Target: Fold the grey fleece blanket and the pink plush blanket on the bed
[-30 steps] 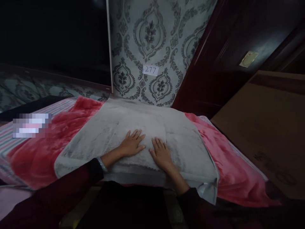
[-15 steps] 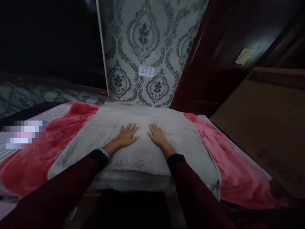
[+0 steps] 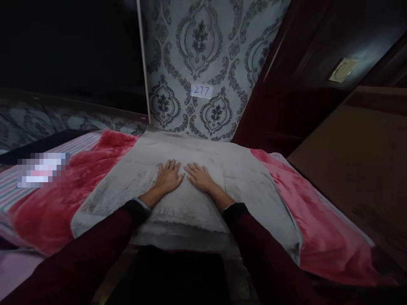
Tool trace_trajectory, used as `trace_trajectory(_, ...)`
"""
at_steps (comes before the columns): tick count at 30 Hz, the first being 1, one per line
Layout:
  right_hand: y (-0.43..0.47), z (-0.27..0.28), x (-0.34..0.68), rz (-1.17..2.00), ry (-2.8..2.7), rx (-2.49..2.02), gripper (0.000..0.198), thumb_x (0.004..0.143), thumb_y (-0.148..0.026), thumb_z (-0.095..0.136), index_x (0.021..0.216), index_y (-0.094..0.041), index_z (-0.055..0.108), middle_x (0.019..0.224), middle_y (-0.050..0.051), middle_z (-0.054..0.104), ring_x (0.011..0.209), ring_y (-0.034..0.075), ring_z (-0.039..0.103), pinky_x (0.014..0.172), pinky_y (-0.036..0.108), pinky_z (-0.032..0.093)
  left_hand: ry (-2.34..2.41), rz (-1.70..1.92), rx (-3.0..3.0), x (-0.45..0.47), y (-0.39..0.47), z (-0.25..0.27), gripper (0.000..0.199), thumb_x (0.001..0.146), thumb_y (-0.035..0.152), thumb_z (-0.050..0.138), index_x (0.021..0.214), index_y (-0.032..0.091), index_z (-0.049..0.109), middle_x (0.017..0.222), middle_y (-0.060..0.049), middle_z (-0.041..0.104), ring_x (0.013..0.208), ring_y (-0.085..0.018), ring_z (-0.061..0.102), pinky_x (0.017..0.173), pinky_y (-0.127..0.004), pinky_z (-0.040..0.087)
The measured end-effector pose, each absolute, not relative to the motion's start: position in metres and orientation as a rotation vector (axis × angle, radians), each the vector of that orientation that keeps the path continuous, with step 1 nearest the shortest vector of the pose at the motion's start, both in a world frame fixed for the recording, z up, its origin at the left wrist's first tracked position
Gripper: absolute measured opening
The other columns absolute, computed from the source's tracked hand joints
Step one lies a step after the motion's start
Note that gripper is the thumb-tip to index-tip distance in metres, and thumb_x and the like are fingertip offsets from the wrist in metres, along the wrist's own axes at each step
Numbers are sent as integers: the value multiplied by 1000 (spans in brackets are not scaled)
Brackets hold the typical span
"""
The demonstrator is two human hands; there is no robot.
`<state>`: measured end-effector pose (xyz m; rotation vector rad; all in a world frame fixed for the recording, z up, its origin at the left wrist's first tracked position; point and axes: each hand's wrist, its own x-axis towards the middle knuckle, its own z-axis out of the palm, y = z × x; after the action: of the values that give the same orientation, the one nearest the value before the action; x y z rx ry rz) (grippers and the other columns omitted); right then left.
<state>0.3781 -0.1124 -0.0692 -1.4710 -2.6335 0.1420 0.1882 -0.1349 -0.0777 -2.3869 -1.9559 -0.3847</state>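
Cloth (image 3: 190, 212) of grey plush lies flat atop a larger grey cover (image 3: 254, 190), over a red blanket (image 3: 85, 173). Left hand (image 3: 169, 178) and right hand (image 3: 201, 178) rest palm-down on it, just apart, fingers loosely spread.

Head camera: looks forward and down, from near, across grey cloth (image 3: 193, 207) to patterned wall (image 3: 200, 53).

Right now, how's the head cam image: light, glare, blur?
Head view: dim overall, with the dark screen nearly black; a pale sheen on the dark red panel; left hand, right hand and gray cloth readable; pixelation hides a patch at left; markings on the cardboard box too faint to read.
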Motion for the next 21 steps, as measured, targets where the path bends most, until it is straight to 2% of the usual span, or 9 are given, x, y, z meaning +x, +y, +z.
trace_trajectory(4, -95, -75, 392, 205, -2576, -1610, 57, 107, -46, 26, 162, -34, 28, 171, 0, 21, 158, 25, 16, 125, 54, 19, -1997, -232, -2430, 186, -136, -77, 68, 101, 52, 35, 162, 21, 34, 170, -16, 22, 156, -42, 17, 119, -72, 11)
trace_trajectory(8, -77, -76, 420, 214, -2401, -1853, 59, 108, -47, 22, 163, -28, 26, 172, 3, 18, 158, 25, 16, 125, 52, 16, -1910, -169, -2560, 171, -132, -74, 72, 100, 57, 37, 163, 23, 29, 171, -16, 17, 158, -39, 14, 121, -68, 14)
trace_trajectory(12, -72, -66, 416, 194, -2350, -1946, 58, 107, -43, 24, 163, -25, 29, 171, 6, 20, 158, 27, 16, 124, 57, 16, -1988, -145, -2574, 160, -115, -65, 68, 102, 54, 34, 162, 22, 32, 170, -16, 21, 158, -33, 17, 121, -65, 17)
trace_trajectory(16, -73, -59, 373, 96, -2522, -1649, 57, 105, -34, 29, 162, -29, 32, 170, 3, 23, 158, 25, 16, 125, 55, 16, -2120, -227, -2483, 168, -87, -56, 60, 104, 38, 27, 159, 16, 36, 168, -17, 27, 157, -30, 21, 122, -62, 20)
trace_trajectory(18, -71, -62, 353, 138, -2621, -1505, 58, 104, -33, 29, 162, -31, 29, 170, 1, 26, 157, 22, 19, 125, 51, 18, -2061, -245, -2542, 176, -76, -58, 59, 103, 33, 27, 160, 18, 33, 169, -14, 27, 157, -27, 21, 124, -58, 19)
trace_trajectory(21, -61, -70, 348, 204, -2613, -1537, 58, 105, -37, 28, 162, -30, 29, 170, 1, 26, 157, 21, 21, 126, 48, 18, -1972, -249, -2582, 181, -70, -67, 59, 103, 33, 29, 160, 21, 35, 169, -10, 28, 157, -26, 22, 126, -55, 15)
